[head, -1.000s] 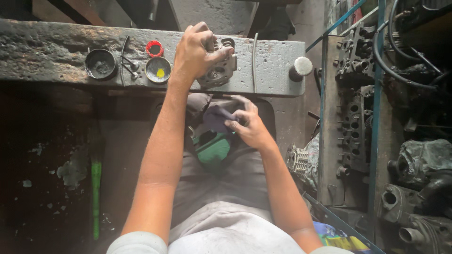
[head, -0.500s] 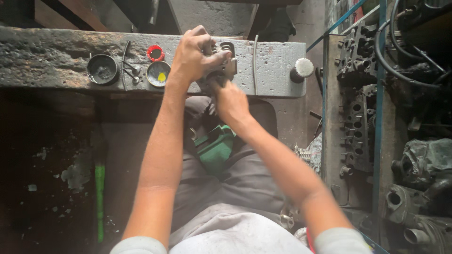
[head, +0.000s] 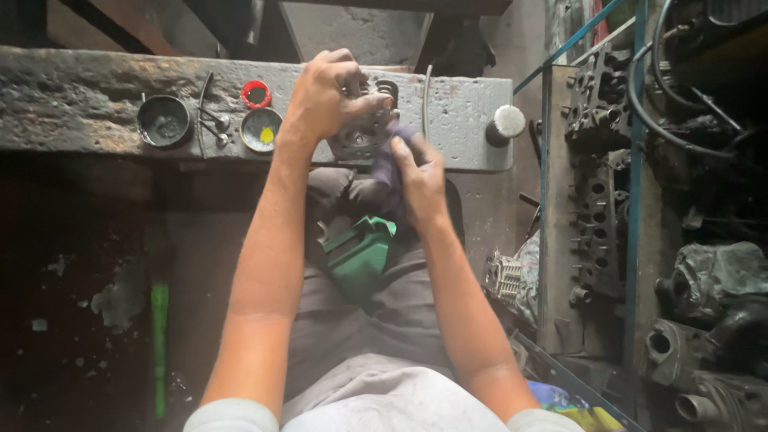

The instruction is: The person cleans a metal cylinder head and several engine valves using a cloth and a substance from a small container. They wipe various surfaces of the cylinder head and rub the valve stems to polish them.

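My left hand (head: 324,100) grips a grey metal engine part (head: 364,136) that rests on the edge of the worn workbench (head: 72,96). My right hand (head: 418,178) holds a dark purple cloth (head: 390,160) and presses it against the part's near side. A green object (head: 360,252) lies in my lap just below the hands, on my grey trousers.
On the bench stand a dark round cup (head: 163,121), a small tin with a yellow spot (head: 261,129), a red ring (head: 256,94), thin metal rods (head: 210,120) and a white knob (head: 506,123). Engine blocks and hoses (head: 600,184) crowd the right. A green-handled tool (head: 160,336) lies on the floor.
My right hand rose from my lap with the cloth up to the engine part. The left hand stayed gripping the part on the bench.
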